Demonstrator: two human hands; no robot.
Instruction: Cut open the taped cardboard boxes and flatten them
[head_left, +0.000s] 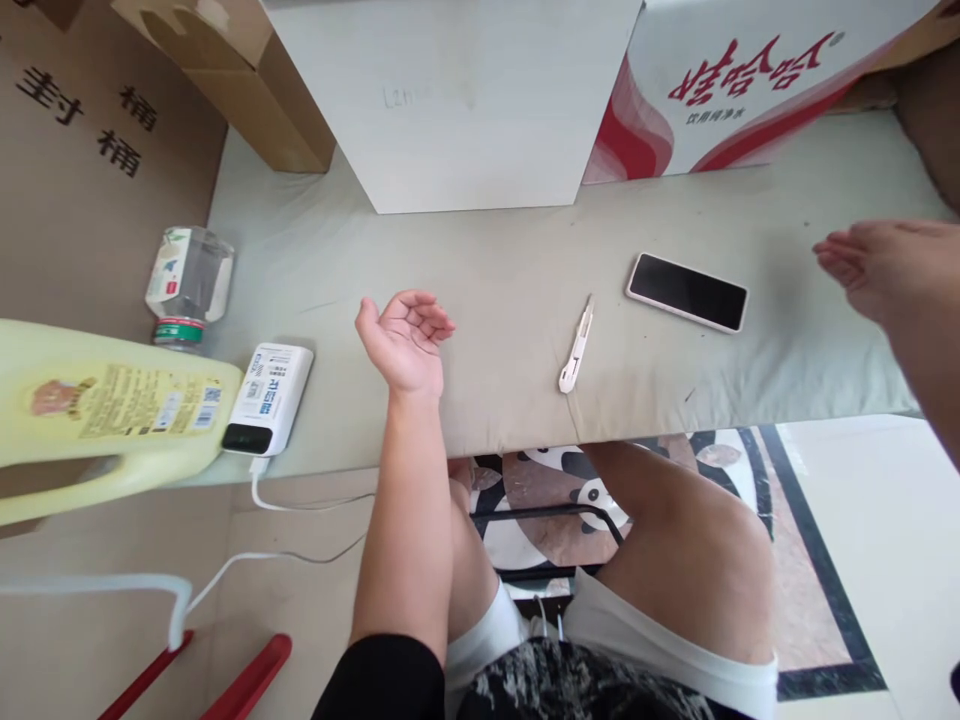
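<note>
My left hand hovers palm up over the cloth-covered surface, its fingers loosely curled and the thumb apart, holding nothing. At the right edge, my right hand is raised over the cloth with its fingers stretched out and nothing in it. Between the two hands lie a white utility knife and a smartphone with a dark screen and pale case. The phone is the nearest thing to my right hand, and the knife lies to the right of my left hand.
White box and red-and-white carton stand at the back. At left are cardboard boxes, a clear plastic bottle, a yellow jug and a white power bank with a cable. My knees are below the front edge.
</note>
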